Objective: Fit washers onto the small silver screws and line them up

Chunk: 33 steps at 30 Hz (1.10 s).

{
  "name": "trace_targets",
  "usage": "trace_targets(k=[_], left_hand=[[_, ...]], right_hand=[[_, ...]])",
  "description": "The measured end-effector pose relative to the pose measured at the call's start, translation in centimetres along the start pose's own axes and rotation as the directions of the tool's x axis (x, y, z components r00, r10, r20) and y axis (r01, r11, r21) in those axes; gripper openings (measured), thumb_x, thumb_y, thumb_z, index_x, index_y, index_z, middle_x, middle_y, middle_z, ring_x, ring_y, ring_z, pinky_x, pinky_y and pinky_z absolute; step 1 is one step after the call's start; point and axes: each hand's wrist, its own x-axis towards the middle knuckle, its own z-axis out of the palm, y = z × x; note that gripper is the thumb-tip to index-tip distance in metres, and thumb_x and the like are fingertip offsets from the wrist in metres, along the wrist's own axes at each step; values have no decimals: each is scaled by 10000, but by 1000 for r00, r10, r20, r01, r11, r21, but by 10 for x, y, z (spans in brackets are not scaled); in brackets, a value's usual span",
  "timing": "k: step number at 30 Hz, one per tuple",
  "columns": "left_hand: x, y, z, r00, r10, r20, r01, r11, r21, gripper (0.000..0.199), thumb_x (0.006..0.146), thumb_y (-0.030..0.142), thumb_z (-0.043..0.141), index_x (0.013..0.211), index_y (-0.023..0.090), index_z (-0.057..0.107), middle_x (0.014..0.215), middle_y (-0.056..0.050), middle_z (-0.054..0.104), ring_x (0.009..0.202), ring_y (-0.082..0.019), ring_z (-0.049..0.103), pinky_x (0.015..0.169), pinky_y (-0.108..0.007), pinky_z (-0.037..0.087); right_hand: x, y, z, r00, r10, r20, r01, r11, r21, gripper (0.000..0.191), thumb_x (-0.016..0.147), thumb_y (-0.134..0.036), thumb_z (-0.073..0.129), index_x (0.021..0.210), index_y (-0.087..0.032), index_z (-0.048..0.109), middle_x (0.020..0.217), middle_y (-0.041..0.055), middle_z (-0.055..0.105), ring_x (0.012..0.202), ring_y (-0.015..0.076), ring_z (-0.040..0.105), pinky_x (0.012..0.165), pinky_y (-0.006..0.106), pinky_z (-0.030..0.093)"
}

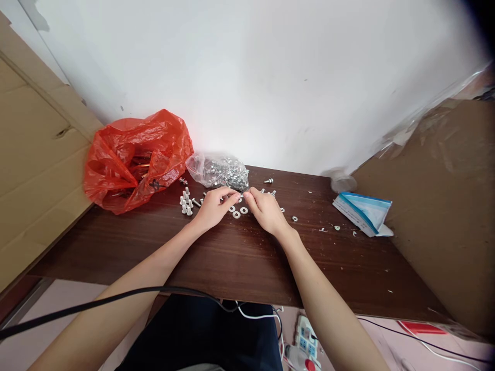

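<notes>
My left hand [215, 206] and my right hand [266, 210] rest on the dark wooden table [232, 257], fingertips meeting over a small metal part that I cannot make out clearly. Loose flat washers [240, 211] lie on the wood between the two hands. A clear plastic bag of shiny metal hardware [220, 171] sits just behind the fingertips. To the left of my left hand, several short bolts [186, 202] stand upright in a cluster. A few more loose bolts [268, 181] and washers lie behind and right of my right hand.
A crumpled red plastic bag [135, 159] holding dark metal pieces lies at the table's back left. A blue-and-white packet [363, 212] lies at the right. Cardboard sheets [34, 170] flank both sides. A power strip [305, 340] and cables sit on the floor below.
</notes>
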Motion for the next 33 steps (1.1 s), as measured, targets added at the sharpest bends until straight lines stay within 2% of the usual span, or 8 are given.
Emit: trace_targets(k=[12, 22, 29, 33], left_hand=[[-1, -3, 1, 998, 54, -27, -54, 999, -2, 194, 830, 301, 600, 926, 153, 679, 862, -39, 648, 688, -118, 536, 590, -220, 420], [-2, -1, 0, 997, 72, -17, -72, 997, -12, 156, 805, 233, 607, 939, 169, 654, 826, -7, 607, 617, -85, 468, 563, -203, 418], [-3, -1, 1, 995, 92, -28, -92, 996, -7, 149, 790, 197, 597, 933, 170, 624, 841, -7, 611, 600, -75, 461, 553, -192, 413], [-3, 1, 2, 996, 85, -21, -85, 996, -18, 174, 816, 240, 574, 968, 166, 612, 891, -24, 629, 650, -92, 513, 567, -200, 436]], right_hand=[[0, 1, 2, 1000, -6, -10, 6, 1000, 1, 365, 987, -428, 290, 714, -212, 400, 574, -20, 461, 514, 138, 427, 535, 243, 247], [0, 2, 2, 1000, -8, -7, 8, 1000, 9, 361, 984, -432, 294, 707, -216, 373, 572, -23, 444, 513, 138, 427, 532, 245, 228], [0, 1, 3, 1000, -2, 6, 2, 1000, 3, 352, 983, -427, 291, 707, -220, 360, 559, -28, 420, 502, 140, 412, 530, 245, 224], [0, 2, 2, 1000, -14, -2, 14, 1000, 24, 342, 984, -427, 300, 723, -220, 376, 569, -28, 437, 513, 143, 432, 535, 246, 232]])
